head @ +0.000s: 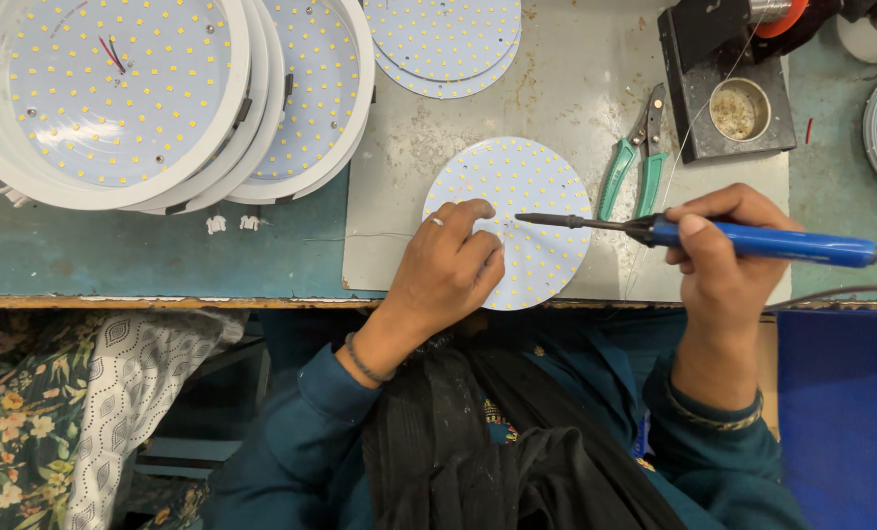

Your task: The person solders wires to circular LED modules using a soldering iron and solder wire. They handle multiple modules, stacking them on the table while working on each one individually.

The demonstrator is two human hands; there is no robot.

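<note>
the work in hand looks like soldering on a round led board [531, 196], a white disc dotted with small yellow chips, lying flat on a grey mat [399, 147] near the front edge of the tabletop [144, 255]. the disc's near rim reaches almost to that front edge.

the left hand [448, 270] rests on the board's left part, fingers [473, 211] curled with the fingertips pressed down near the middle of the disc, apparently pinning something small there; whether a wire sits under them cannot be told. a thin wire [360, 237] trails off from that hand toward the left. the right hand [718, 250] is clenched around the blue handle of a soldering iron [752, 238], held almost level, its dark tip [522, 218] over the board's centre, just beside the left fingertips.

by my reading the step is the joint itself: the tip is at or just above the spot, though contact cannot be made out. the next move would call for a steady left hand keeping the piece pinned and clear of the hot tip, which sits very near the skin.

green-handled cutters [637, 162] lie just right of the board. toward the back right corner stands a dark iron stand [718, 59] with a small round tin [738, 110]. bare boards [445, 39] are stacked at the back edge, and a pile of white-rimmed lamp housings [114, 98] with boards fitted fills the back left corner.
</note>
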